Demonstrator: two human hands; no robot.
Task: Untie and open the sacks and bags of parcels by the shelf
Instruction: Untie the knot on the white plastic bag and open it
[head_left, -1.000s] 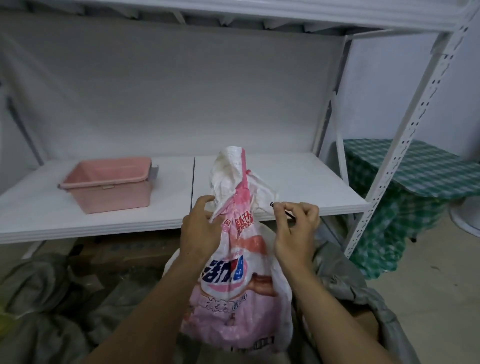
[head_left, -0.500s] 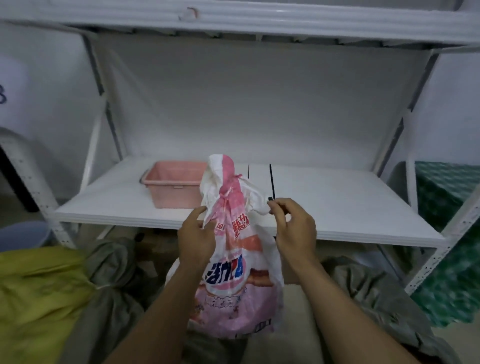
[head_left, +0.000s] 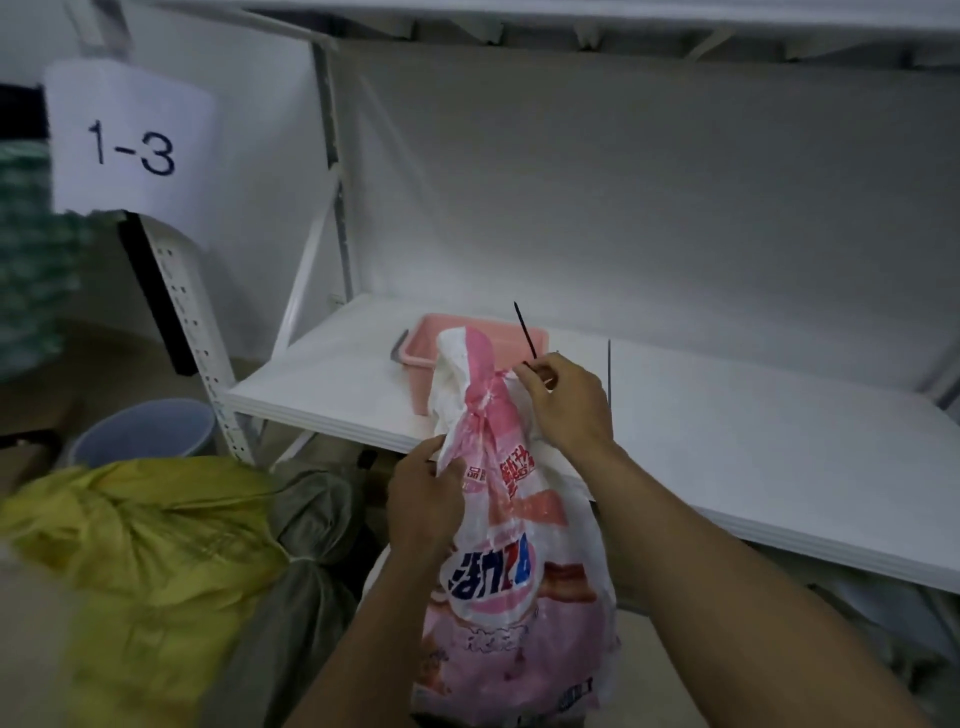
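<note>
Bag (head_left: 514, 545) of pink-and-white plastic held upright before a white shelf (head_left: 727, 441).
Its long axis runs 6 to 12 o'clock, cinched neck (head_left: 485, 402) on top, mid-frame. The right hand (head_left: 566, 405), at 2 o'clock from the neck and nearer it, pinches a thin black tie (head_left: 524, 332) whose free end points to 11 o'clock. The left hand (head_left: 423, 504), at 7 o'clock from the neck, grips the bag's side. Freeing the neck probably means drawing the tie toward 2 o'clock.
</note>
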